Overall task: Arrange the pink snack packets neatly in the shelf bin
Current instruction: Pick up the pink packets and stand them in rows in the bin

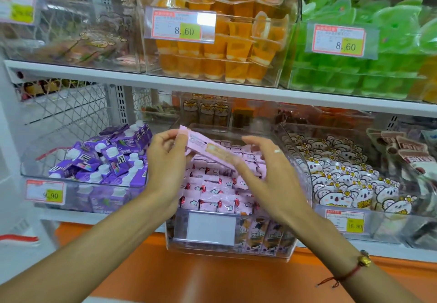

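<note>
shelf bin (305, 167): two hands, one pink packet (208, 148)

Shop: shelf bins (287, 253), price tags (184, 26).

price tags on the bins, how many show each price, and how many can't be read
8.60: 2
9.90: 1
16.80: 1
Blank or unreadable: 2
Total: 6 price tags
</note>
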The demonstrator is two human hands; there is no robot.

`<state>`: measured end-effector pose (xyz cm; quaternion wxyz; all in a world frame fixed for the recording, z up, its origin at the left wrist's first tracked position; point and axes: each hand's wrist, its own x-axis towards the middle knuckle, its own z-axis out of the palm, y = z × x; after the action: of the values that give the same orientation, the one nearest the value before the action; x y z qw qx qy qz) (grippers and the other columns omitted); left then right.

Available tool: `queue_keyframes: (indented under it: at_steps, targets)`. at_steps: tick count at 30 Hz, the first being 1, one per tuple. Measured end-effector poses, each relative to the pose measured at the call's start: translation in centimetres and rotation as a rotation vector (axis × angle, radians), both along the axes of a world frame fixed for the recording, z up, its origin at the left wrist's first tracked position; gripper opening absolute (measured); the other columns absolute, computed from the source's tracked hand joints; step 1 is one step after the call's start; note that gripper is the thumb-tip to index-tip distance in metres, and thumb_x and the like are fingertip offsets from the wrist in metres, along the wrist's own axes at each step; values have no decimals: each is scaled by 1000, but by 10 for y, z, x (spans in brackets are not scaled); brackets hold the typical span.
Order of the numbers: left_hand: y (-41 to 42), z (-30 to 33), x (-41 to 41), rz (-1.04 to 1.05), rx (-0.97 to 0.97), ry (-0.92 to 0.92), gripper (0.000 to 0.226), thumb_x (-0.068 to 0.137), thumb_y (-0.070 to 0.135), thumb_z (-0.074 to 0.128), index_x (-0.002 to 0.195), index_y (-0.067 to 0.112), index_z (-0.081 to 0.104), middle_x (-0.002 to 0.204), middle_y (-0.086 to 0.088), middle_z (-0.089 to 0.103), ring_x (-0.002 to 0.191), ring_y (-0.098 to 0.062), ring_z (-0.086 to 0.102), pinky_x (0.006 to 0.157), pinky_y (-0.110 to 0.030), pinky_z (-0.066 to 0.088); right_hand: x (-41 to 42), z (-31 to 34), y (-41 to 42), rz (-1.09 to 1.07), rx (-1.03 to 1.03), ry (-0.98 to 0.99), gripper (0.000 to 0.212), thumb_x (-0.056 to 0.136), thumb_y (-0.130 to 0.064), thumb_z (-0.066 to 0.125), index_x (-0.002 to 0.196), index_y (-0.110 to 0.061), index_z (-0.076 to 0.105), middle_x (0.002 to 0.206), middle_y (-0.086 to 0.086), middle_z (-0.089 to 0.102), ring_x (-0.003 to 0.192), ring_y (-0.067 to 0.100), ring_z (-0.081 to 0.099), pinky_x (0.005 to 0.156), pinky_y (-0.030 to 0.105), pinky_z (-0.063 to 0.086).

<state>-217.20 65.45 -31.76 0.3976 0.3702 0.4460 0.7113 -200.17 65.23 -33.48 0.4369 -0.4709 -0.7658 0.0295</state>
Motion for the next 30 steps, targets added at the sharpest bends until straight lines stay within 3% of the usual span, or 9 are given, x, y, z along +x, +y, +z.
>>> queue_keyframes:
  at_steps: [2, 5, 9, 12, 16, 20, 24, 27, 30]
  targets:
    - [-1, 1, 3, -53, -66, -99, 23, 96, 14, 52, 115, 2, 56, 103, -10, 67, 93, -12, 65, 77, -23, 57, -10, 6, -8, 75, 83, -51, 49, 84, -49, 61, 127, -30, 46, 118, -19, 49, 110, -1, 43, 87, 9, 34]
    - [-2, -1, 4, -132, -125, -233, 14, 95, 14, 54, 106, 7, 59, 104, -11, 67, 96, -14, 65, 77, -23, 57, -14, 6, -11, 39, 179, -153, 37, 83, -25, 71, 117, -22, 57, 113, -9, 59, 106, 8, 48, 85, 21, 43]
    - [-4, 0, 3, -250, -179, -247, 5, 92, 12, 58, 97, 12, 59, 101, -8, 68, 93, -15, 67, 74, -23, 57, -9, 8, -8, -5, 39, 13, 26, 85, -14, 67, 108, -23, 64, 105, -13, 65, 95, 4, 55, 75, 10, 41]
    - [-4, 1, 0, -349, -195, -291, 18, 92, 14, 58, 107, 6, 61, 103, -8, 69, 92, -14, 66, 72, -23, 59, -9, 9, -5, 64, -77, 150, 21, 87, -10, 64, 104, -23, 67, 101, -15, 66, 92, -3, 56, 74, 3, 39]
    - [-7, 2, 0, -508, -151, -152, 39, 88, 27, 63, 124, 14, 56, 115, -6, 68, 103, -14, 66, 77, -26, 58, -6, 12, -5, 187, -321, 472, 16, 92, -17, 58, 103, -23, 69, 100, -8, 71, 90, 4, 65, 70, 15, 50]
    - [-10, 0, 4, -518, -105, 93, 43, 84, 25, 68, 122, 34, 50, 111, 2, 68, 93, -8, 70, 78, -26, 58, -4, 15, -3, 296, -751, 869, 17, 94, -19, 54, 103, -17, 69, 90, 6, 75, 75, 14, 67, 67, 24, 53]
    - [-8, -5, 2, -399, -41, 241, 34, 85, 27, 68, 115, 33, 52, 108, 9, 68, 94, -1, 67, 65, -11, 52, -3, 11, -1, 352, -839, 860, 23, 96, -21, 49, 96, -15, 71, 89, 5, 74, 70, 9, 66, 59, 22, 51]
    - [-6, -6, 2, -384, 13, 162, 36, 82, 18, 71, 114, 23, 54, 108, 4, 70, 95, -6, 68, 65, -13, 52, 1, 10, 3, 374, -871, 877, 35, 99, -33, 43, 93, -17, 74, 88, 1, 74, 76, 10, 65, 72, 27, 49]
    - [-7, -8, 6, -291, 110, 148, 38, 80, 14, 73, 113, 19, 54, 109, 3, 67, 93, 0, 67, 65, -12, 52, 2, 12, 1, 464, -920, 949, 34, 95, -39, 47, 105, -17, 71, 91, 0, 72, 87, 16, 59, 80, 27, 47]
